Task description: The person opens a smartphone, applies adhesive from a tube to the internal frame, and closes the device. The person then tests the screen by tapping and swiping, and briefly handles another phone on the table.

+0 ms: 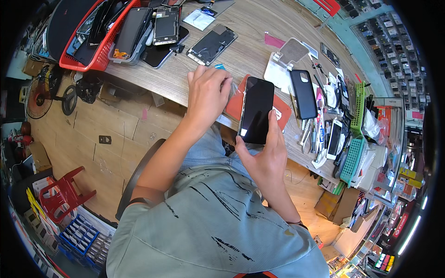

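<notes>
My right hand [265, 155] grips a dark-screened phone [255, 109] by its lower part, thumb and fingers on opposite edges, over an orange mat [285, 110] at the bench's front edge. My left hand [208, 92] is bent with its fingers curled together beside the mat, left of the phone; whatever is at its fingertips is hidden. A small teal item [219, 66] lies just behind that hand. Farther back is an opened phone [212, 44]. A black phone case [303, 94] lies to the right, near a white stand [273, 74].
The wooden bench [153, 78] carries a red basket [98, 52] of phones, tools [320, 129] and green baskets [354, 157]. A red stool [65, 194] and a fan [39, 97] are on the left. A cardboard box [331, 206] sits on the lower right.
</notes>
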### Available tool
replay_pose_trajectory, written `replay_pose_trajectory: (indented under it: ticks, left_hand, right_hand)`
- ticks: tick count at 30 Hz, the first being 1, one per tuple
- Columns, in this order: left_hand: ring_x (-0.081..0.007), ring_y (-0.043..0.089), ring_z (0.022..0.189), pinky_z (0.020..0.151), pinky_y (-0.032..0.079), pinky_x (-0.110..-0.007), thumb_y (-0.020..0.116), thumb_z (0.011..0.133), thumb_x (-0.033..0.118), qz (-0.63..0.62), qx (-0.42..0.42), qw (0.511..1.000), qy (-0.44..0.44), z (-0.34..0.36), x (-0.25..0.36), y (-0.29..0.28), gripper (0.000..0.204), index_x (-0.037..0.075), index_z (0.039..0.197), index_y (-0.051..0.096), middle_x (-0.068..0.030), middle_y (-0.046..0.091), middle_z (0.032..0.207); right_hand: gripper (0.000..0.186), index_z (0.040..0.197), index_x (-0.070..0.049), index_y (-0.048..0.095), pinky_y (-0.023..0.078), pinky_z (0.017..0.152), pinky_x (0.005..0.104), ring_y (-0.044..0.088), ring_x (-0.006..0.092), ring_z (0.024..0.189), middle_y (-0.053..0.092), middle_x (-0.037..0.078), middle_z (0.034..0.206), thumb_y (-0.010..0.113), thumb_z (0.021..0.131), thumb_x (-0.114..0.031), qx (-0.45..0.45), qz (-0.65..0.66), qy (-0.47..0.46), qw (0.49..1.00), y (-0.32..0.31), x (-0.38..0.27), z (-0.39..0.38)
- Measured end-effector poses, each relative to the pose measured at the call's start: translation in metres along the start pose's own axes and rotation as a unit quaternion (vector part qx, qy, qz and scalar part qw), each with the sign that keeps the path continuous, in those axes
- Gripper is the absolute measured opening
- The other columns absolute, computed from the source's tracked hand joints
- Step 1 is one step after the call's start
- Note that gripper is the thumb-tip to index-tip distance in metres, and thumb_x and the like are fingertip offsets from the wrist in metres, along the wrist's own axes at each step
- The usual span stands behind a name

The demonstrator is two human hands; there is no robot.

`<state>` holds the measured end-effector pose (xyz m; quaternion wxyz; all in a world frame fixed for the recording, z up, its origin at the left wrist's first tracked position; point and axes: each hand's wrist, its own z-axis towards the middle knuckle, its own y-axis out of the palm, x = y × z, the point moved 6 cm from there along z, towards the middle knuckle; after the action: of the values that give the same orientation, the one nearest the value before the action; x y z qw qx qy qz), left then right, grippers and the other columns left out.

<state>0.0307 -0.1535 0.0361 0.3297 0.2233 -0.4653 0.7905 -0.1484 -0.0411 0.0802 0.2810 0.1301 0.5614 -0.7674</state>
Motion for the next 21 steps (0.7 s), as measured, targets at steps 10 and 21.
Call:
replay_pose_trajectory:
  ticks: [10,21]
  left_hand:
    - [-0.0270,0.064,0.097,0.092,0.042,-0.041,0.080,0.096,0.015,0.058,0.030,0.998,0.007,0.010,-0.018,0.006,0.007,0.010,0.100,0.082,-0.0042,0.078,0.095]
    - [-0.0279,0.069,0.097,0.098,0.048,-0.045,0.082,0.097,0.024,0.029,0.022,0.995,-0.090,0.029,-0.045,-0.022,0.033,0.007,0.126,0.082,-0.0059,0.081,0.095]
  right_hand:
    - [0.103,0.164,0.012,0.038,0.061,0.091,0.0462,0.074,0.0423,0.108,0.071,0.031,0.126,0.094,0.082,-0.013,0.007,-0.007,-0.016,1.000,0.000,-0.002,0.001]
    - [0.105,0.165,0.013,0.036,0.060,0.100,0.0477,0.072,0.0463,0.121,0.065,0.036,0.142,0.095,0.083,-0.014,-0.004,-0.009,-0.005,1.000,-0.002,-0.003,0.000]
